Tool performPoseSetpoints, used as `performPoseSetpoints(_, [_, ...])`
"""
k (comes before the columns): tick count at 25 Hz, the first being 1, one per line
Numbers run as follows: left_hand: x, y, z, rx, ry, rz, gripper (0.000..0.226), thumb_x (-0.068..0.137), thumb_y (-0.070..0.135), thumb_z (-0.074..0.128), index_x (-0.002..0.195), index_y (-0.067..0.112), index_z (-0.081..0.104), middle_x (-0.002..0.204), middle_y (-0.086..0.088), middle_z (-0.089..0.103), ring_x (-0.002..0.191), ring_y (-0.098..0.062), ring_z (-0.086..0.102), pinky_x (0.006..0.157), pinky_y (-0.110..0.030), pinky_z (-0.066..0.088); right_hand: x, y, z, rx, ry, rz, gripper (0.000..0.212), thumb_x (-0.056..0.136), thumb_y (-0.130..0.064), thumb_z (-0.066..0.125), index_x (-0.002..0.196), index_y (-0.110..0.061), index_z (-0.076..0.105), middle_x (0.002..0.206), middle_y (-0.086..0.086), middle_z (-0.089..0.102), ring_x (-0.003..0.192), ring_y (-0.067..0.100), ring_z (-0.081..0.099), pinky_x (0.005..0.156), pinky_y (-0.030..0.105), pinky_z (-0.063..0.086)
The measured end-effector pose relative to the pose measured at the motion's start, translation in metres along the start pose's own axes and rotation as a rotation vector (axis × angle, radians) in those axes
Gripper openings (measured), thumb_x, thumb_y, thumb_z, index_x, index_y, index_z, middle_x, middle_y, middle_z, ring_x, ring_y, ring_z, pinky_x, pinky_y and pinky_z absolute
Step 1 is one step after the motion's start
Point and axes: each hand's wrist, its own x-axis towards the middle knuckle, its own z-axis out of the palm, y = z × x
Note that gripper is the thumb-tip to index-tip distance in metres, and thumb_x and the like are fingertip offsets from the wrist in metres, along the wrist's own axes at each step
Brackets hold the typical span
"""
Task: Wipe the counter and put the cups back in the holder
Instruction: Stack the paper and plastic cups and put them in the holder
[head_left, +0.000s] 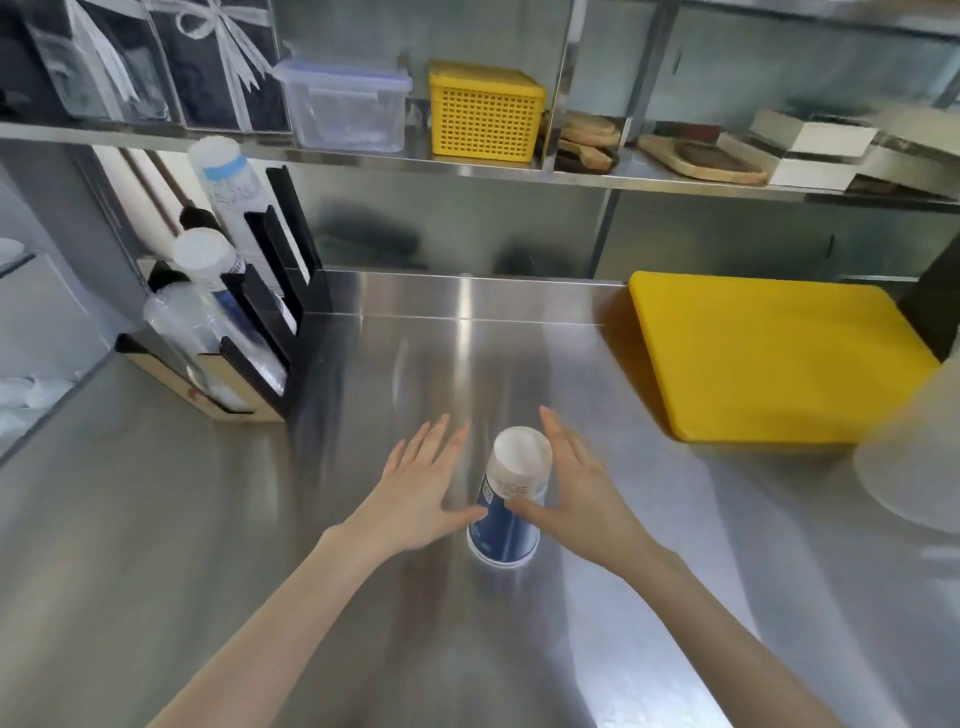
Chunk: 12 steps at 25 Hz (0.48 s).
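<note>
Steel counter (260, 519): cup stack (511, 499) between open hands.

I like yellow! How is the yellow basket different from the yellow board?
The yellow basket is a boxy tub with holes all over; the yellow board is flat and smooth. The basket sits up on the shelf; the board lies down on the counter. Both are bright yellow.

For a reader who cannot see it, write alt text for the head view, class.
Two open hands, left hand and right hand, flank an upside-down stack of blue paper cups on a steel counter, thumbs at its sides. A black cup holder with more cups stands at rear left; a yellow cutting board lies right.
</note>
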Motion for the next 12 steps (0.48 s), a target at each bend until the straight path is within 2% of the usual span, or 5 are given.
performPoseSetpoints(3, [0.001,0.004,0.025,-0.113,-0.019,-0.043,0.093,0.08,0.047,0.058,0.143,0.023,-0.006,0.157,-0.004,-0.003,0.145,-0.021,0.003,0.119,-0.041,0.01,-0.006,0.019,0.013,0.149,-0.039,0.063,0.094,0.076,-0.032,0.069,0.143,-0.025,0.003,0.155,-0.005,0.015,0.141,0.017,0.019,0.111,0.03,0.024])
performPoseSetpoints(6, [0.004,0.008,0.046,-0.231,-0.019,-0.097,0.092,0.077,0.044,0.062,0.144,0.023,0.002,0.156,-0.001,0.012,0.142,-0.022,0.021,0.114,-0.041,0.026,-0.006,0.035,0.029,0.271,-0.057,0.093,0.091,0.074,-0.028,0.071,0.141,-0.028,0.01,0.151,-0.005,0.025,0.136,0.017,0.03,0.101,0.024,0.03])
performPoseSetpoints(9, [0.005,0.007,0.063,-0.311,-0.015,-0.162,0.09,0.073,0.043,0.065,0.142,0.027,0.01,0.151,0.003,0.028,0.136,-0.02,0.034,0.107,-0.042,0.037,-0.005,0.043,0.041,0.346,-0.074,0.155,0.093,0.074,-0.027,0.071,0.143,-0.027,0.009,0.15,-0.005,0.026,0.135,0.018,0.033,0.099,0.022,0.029])
performPoseSetpoints(12, [0.006,0.008,0.076,-0.456,-0.024,-0.228,0.079,0.07,0.039,0.067,0.137,0.027,0.025,0.142,0.003,0.042,0.128,-0.019,0.045,0.103,-0.043,0.041,-0.002,0.047,0.044,0.449,-0.08,0.151,0.086,0.073,-0.02,0.071,0.141,-0.025,0.019,0.145,-0.003,0.036,0.129,0.015,0.039,0.097,0.021,0.031])
